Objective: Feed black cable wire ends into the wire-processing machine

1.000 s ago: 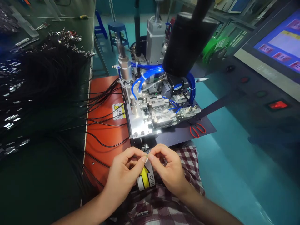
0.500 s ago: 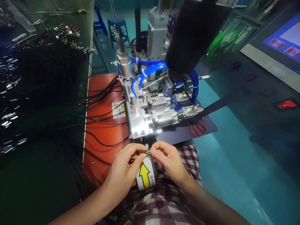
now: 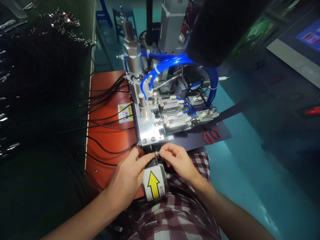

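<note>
Head view: left hand (image 3: 128, 173) and right hand (image 3: 179, 162) pinch fine coloured wires (image 3: 157, 154) near arrow-labelled cover (image 3: 153, 184)

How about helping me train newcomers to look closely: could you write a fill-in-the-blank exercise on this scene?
1. The tiny multicoloured item is ____ the bare left hand and the bare right hand.
2. The large black-outlined arrow on the curved white label is filled with ____.
3. The two-looped scissors on the flat dark plate have ____ handles.
4. The glossy bundled tubes arching over the silver metal machine are ____.

Missing words: between; yellow; red; blue.
</note>
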`<state>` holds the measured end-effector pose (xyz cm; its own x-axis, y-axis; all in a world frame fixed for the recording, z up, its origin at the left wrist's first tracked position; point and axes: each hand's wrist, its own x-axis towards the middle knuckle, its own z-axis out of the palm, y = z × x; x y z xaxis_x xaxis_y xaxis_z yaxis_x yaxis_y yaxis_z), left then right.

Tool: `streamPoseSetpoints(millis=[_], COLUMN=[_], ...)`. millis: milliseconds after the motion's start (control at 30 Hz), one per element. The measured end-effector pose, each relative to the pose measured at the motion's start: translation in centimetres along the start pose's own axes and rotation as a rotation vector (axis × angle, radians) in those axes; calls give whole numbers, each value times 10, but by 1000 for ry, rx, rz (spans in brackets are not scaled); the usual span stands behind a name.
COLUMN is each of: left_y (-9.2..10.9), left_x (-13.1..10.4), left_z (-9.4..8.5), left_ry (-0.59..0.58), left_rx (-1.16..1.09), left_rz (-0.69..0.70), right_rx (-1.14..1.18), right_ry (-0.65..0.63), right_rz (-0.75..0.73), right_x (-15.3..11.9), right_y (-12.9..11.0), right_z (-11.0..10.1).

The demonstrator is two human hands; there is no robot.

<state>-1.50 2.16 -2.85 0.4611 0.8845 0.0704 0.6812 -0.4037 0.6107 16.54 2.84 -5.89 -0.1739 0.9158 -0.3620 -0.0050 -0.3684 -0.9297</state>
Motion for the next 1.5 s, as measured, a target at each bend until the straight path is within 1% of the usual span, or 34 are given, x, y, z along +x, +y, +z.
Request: streamPoseSetpoints(millis=[200,500,833,1067,1333,1400,1500], left_y=[2,-1,0,1,1,1,1], left_x=[0,-3,-3,-2,-4,-4,-4], left_z=[-1,1,2,3,3,3,4], left_ry=[-32,-54,-48,-63,-41,-43,-51], left_rx=[96,188,314,390,441,437,435], left_rz=[19,42,106,123,141,142,135], right_rx=[-10,-30,-58,-177,-170,-197,-300], right_ry=[-23,-35,-33,2,-49,-36,15], right_rz=[7,11,42,4,32,18,-45], right_x=[1,1,2,0,2,1,-2], right_y=[-2,-6,-6,-6,-7,-9,-12], right_z=[-1,-2,-1,0,-3,-3,-1])
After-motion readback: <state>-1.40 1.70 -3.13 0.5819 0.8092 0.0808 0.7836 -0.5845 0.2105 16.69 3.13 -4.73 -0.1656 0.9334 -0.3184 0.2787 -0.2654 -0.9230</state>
